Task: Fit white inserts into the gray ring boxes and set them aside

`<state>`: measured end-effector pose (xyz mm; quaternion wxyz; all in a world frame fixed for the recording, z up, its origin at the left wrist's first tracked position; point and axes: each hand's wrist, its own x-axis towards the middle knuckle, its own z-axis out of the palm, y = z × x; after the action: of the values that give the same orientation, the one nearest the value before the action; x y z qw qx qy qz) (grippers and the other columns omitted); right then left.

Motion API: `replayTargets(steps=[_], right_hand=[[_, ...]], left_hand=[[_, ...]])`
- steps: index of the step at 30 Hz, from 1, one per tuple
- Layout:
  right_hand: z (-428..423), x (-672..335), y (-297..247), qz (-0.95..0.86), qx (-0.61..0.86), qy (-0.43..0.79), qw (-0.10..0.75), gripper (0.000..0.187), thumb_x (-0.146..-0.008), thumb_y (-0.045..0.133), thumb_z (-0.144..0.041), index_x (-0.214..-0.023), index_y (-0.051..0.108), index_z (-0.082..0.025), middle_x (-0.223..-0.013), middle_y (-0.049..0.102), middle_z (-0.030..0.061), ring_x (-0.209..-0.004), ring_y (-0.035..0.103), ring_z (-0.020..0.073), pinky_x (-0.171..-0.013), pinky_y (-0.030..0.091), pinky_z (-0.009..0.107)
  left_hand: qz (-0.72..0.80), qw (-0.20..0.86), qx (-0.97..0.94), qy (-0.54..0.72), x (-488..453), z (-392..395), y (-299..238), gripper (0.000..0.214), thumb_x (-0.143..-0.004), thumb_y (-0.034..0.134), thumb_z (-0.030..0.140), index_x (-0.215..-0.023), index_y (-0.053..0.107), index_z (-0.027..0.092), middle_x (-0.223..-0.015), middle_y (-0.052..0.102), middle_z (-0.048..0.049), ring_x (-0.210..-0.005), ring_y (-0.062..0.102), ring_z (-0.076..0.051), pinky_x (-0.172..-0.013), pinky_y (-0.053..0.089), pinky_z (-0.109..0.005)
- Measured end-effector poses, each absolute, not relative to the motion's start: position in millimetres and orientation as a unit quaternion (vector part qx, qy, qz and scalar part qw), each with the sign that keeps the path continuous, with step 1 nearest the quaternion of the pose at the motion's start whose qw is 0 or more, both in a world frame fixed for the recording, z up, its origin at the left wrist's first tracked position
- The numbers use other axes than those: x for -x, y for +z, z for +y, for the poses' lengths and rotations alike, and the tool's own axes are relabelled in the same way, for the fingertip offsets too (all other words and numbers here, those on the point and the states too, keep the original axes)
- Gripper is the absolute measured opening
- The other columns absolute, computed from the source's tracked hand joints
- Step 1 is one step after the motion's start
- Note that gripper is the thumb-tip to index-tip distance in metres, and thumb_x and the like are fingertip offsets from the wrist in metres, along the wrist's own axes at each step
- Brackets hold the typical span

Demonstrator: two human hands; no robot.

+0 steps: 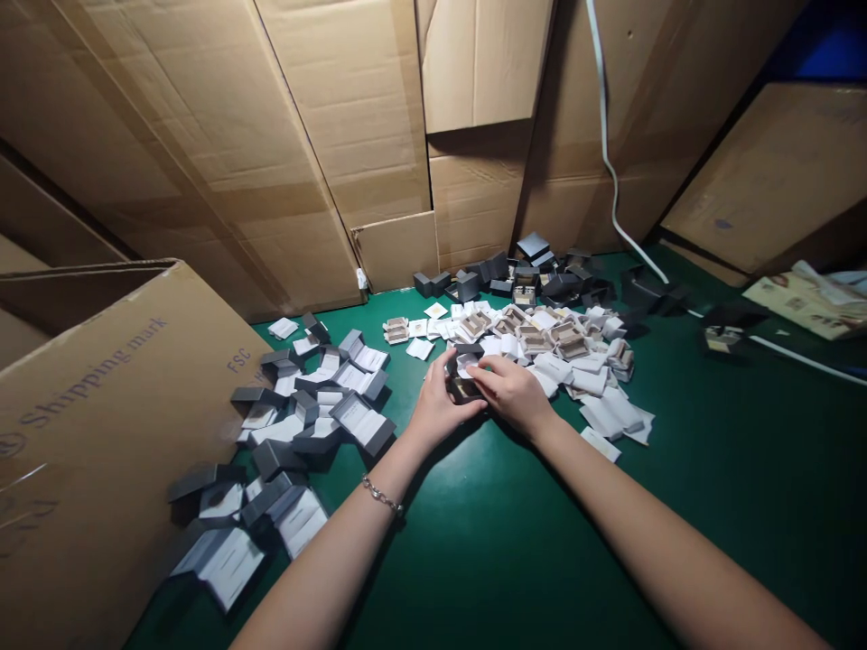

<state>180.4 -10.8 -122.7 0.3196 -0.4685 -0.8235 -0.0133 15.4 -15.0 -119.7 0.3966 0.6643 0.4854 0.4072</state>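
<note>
In the middle of the table, my left hand (437, 397) is wrapped round a small dark jewellery box (463, 390) whose lid stands up. My right hand (511, 390) pinches a white insert (465, 363) at the box's opening; its fingers partly cover it. Just beyond both hands lies a heap of small white and brown card inserts (552, 334). Left of my left hand, several grey boxes with white linings (362, 420) lie with their lids raised. More dark boxes (467, 285) are piled behind the heap.
A large cardboard carton (122, 406) stands at the left on the green table (433, 560). Stacked cartons (339, 108) wall off the back. A white cable (613, 181) hangs down on the right, near a printed bag (813, 302) and loose dark boxes (724, 329).
</note>
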Motion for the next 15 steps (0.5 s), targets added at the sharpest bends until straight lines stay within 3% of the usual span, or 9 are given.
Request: replayTargets(steps=[7,11,15], right_hand=[[-12.9,-177.2,-120.4,-0.832,0.476,0.035,0.282,0.024,-0.091,0.047,-0.019,-0.096,0.071,-0.02,-0.106,0.066,0.0095,-0.088,0.063,0.0209,-0.074,0.05,0.031],[-14.0,-177.2,-121.4,-0.821,0.479,0.072,0.302,0.022,-0.091,0.049,-0.02,-0.091,0.071,-0.02,-0.094,0.068,0.0077,-0.083,0.064,0.0197,-0.072,0.05,0.03],[-14.4,-176.7,-120.2,-0.805,0.515,0.116,0.271,0.017,-0.087,0.054,-0.017,-0.087,0.07,-0.021,-0.09,0.068,0.0052,-0.08,0.064,0.0184,-0.067,0.048,0.027]], left_hand=[[0.473,0.379,-0.696,0.387,-15.2,-15.0,-118.1,0.089,-0.061,0.078,0.024,-0.139,0.036,0.023,-0.131,0.054,-0.0137,-0.118,0.054,-0.027,-0.099,0.043,-0.043],[0.467,0.371,-0.707,0.38,-14.1,-13.0,-120.7,0.088,-0.062,0.077,0.025,-0.14,0.035,0.023,-0.133,0.053,-0.0137,-0.118,0.053,-0.026,-0.098,0.044,-0.041],[0.443,0.362,-0.731,0.372,-13.3,-11.3,-122.7,0.087,-0.063,0.077,0.026,-0.14,0.036,0.024,-0.139,0.048,-0.0127,-0.119,0.053,-0.026,-0.099,0.044,-0.04]])
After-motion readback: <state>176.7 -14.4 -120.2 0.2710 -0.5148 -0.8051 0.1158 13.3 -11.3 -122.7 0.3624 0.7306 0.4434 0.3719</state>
